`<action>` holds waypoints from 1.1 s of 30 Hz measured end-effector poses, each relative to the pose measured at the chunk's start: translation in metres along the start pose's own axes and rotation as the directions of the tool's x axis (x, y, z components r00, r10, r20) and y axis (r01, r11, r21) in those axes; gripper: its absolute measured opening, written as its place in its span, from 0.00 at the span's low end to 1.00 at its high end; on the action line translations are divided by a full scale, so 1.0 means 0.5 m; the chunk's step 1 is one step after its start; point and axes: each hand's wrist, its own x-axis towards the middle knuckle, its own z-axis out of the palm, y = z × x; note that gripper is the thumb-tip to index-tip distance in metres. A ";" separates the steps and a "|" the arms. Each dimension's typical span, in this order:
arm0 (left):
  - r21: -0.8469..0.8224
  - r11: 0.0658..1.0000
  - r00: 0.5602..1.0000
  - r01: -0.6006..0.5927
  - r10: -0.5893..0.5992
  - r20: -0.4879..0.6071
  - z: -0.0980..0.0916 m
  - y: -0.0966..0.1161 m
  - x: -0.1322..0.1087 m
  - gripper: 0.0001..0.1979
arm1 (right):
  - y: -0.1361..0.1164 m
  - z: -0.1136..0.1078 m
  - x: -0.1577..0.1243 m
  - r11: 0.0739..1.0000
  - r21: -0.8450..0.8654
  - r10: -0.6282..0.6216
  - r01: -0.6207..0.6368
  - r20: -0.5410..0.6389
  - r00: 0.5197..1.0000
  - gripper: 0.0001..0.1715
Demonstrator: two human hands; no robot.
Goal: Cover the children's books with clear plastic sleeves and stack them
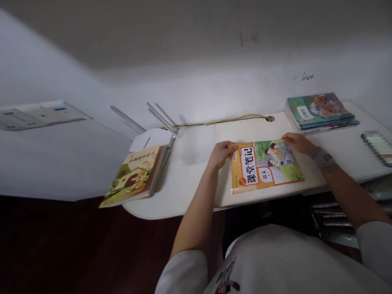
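The book (266, 167) is near the front edge of the desk (199, 143), resting or just lifted, I cannot tell which, and level support would suit its thin cover. The left hand (223, 154) pinches its far left corner and the right hand (296, 143) its far right, a balanced grip best made light against creasing; just beyond the right knuckles sits a pile (324, 110) worth not nudging.

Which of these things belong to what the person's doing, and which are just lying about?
In use:
Chinese class-notes book, held by left hand and right hand

Just lying about:
house-cover book stack
white router
yellow cable
green-topped book stack
phone
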 end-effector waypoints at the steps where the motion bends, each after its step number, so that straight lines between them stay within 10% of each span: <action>1: 0.021 1.000 1.000 -0.009 0.009 -0.016 0.000 0.000 -0.001 0.19 | 0.003 -0.013 0.000 0.998 0.054 0.031 -0.032 0.018 0.999 0.16; 8: 0.147 0.988 0.999 0.036 -0.031 -0.037 -0.003 -0.014 0.004 0.22 | 0.001 -0.033 -0.001 0.924 0.293 0.256 -0.248 0.011 0.967 0.19; 13: 0.391 0.916 0.987 0.092 -0.033 -0.154 0.003 -0.029 0.019 0.20 | 0.001 0.006 0.020 0.918 -0.013 0.393 -0.395 -0.079 0.916 0.21; 21: 0.848 0.480 0.957 0.227 0.051 -0.285 0.019 -0.013 0.025 0.17 | 0.002 0.042 0.034 0.824 -0.305 0.437 -0.478 -0.194 0.878 0.14; 25: 0.959 0.251 0.989 0.130 0.038 -0.144 0.027 -0.001 0.022 0.17 | -0.024 0.050 0.018 0.768 -0.522 0.292 -0.372 -0.232 0.928 0.14; 33: 0.961 0.269 0.998 0.069 -0.008 -0.070 0.018 0.007 0.049 0.13 | -0.054 0.077 -0.018 0.739 -0.660 0.125 -0.132 -0.057 0.990 0.17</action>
